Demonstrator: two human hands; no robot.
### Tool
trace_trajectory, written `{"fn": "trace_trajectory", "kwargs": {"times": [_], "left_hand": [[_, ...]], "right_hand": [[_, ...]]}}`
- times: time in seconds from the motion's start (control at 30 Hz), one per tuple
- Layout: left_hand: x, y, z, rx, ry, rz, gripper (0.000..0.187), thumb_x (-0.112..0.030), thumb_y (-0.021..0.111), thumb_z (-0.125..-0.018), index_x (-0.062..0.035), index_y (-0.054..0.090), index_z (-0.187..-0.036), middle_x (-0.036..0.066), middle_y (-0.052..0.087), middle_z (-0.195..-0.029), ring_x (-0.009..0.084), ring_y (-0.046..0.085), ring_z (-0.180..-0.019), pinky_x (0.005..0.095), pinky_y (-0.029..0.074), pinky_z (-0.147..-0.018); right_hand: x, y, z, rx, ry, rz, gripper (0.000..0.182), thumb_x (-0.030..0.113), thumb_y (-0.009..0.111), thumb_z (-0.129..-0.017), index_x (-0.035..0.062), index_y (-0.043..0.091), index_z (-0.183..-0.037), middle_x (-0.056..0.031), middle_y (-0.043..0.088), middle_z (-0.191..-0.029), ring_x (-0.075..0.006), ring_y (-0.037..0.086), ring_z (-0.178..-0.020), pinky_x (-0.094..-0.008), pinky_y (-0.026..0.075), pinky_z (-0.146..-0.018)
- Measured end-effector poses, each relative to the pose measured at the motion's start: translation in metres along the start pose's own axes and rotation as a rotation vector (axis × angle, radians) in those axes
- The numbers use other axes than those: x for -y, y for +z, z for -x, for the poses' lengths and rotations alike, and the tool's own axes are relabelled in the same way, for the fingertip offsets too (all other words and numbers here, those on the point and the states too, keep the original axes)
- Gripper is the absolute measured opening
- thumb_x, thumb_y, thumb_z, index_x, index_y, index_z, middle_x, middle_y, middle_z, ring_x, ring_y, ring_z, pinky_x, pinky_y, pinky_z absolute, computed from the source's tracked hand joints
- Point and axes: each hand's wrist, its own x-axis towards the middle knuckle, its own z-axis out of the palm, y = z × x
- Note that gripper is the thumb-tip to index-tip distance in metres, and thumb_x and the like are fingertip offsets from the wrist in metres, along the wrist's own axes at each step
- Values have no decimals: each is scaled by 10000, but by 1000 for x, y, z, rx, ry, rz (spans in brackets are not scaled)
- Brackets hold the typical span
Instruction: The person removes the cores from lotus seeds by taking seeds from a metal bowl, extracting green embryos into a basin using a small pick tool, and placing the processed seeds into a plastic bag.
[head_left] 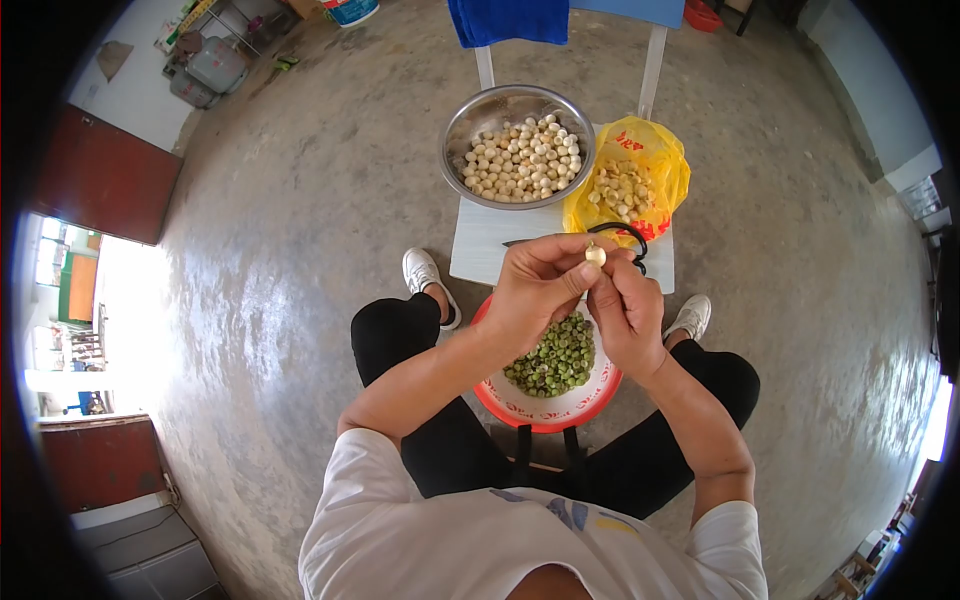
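A small, pale, round fruit is pinched between the fingertips of my left hand and my right hand. Both hands are closed and meet at it, above the near edge of a white stool seat. Black-handled scissors lie on the seat just beyond my right fingers, partly hidden by my hands. Below my hands, a red-rimmed white basin holds many small green caps. On the seat, a steel bowl is filled with similar pale round fruits.
To the bowl's right, a yellow plastic bag contains pale, flattened pieces. A blue cloth hangs over the chair back behind. My knees flank the basin. Grey gas cylinders stand by the far left wall on the concrete floor.
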Motion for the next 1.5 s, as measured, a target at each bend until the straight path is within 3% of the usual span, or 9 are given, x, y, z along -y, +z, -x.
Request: {"fn": "trace_trajectory", "kwargs": {"times": [0.13, 0.3, 0.4, 0.6, 0.73, 0.83, 0.93, 1.23, 1.5], "left_hand": [[-13, 12, 0, -60, 36, -29, 265, -38, 636, -844, -8, 609, -1106, 136, 641, -1075, 6, 534, -669, 134, 383, -494], [-17, -1, 3, -51, 144, -518, 272, -10, 711, -774, -5, 637, -1036, 52, 599, -989, 2, 469, -644, 150, 369, -537], [-11, -4, 2, -17, 213, -510, 239, 1, 728, -752, -3, 654, -980, 24, 561, -978, 5, 462, -645, 156, 374, -555], [-16, -1, 7, 24, 245, -601, 244, 21, 766, -694, -19, 667, -912, 34, 553, -977, 22, 508, -687, 162, 413, -591], [-15, 2, 11, 12, 262, -663, 229, 15, 782, -674, -23, 668, -869, 45, 545, -975, 35, 528, -718, 170, 434, -615], [-12, 4, 9, -12, 337, -650, 209, -1, 775, -678, -38, 674, -857, 39, 539, -968, 37, 513, -661, 180, 416, -571], [-24, 4, 10, 30, 317, -701, 214, 27, 739, -705, -29, 674, -902, 44, 522, -1018, 44, 524, -716, 182, 428, -610], [-24, -6, 6, 78, 94, -477, 232, 62, 622, -814, 11, 600, -1038, 44, 541, -989, 64, 563, -771, 204, 468, -690], [-27, -3, 5, 76, -21, -306, 168, 8, 630, -841, 22, 584, -1002, 22, 594, -824, 37, 555, -706, 172, 459, -609]], "right_hand": [[-3, -4, -6, -17, -116, 74, 106, -7, 514, -886, -5, 566, -978, -130, 560, -702, -257, 567, -553, -298, 420, -501], [-8, -10, -2, -23, -206, 197, 148, -56, 541, -841, -19, 558, -984, -143, 551, -737, -272, 546, -597, -307, 432, -551], [-1, -13, 0, -1, -134, 105, 86, 45, 536, -892, -19, 558, -945, -106, 531, -702, -207, 524, -579, -290, 415, -546], [-13, -13, 5, 72, -49, -153, 405, 331, 390, -992, -6, 520, -809, -37, 483, -679, -94, 433, -593, -248, 363, -528], [-21, -4, 8, 118, 32, -382, 440, 326, 333, -1010, -2, 474, -752, -4, 428, -650, -84, 365, -562, -246, 313, -507], [-21, -2, 13, 156, 268, -591, 433, 333, 335, -1009, 8, 490, -768, 10, 435, -663, -72, 380, -568, -243, 322, -509], [-19, -7, 9, 211, 154, -469, 429, 342, 327, -1009, 15, 523, -813, 15, 459, -690, -56, 402, -584, -229, 333, -518], [-10, -12, -3, 54, -131, 48, 183, 159, 502, -943, -19, 544, -950, -98, 488, -745, -232, 499, -652, -305, 405, -590], [-6, -14, -3, 37, -180, 67, 84, 76, 519, -914, -5, 538, -922, -102, 471, -711, -229, 477, -623, -308, 394, -570]]}}
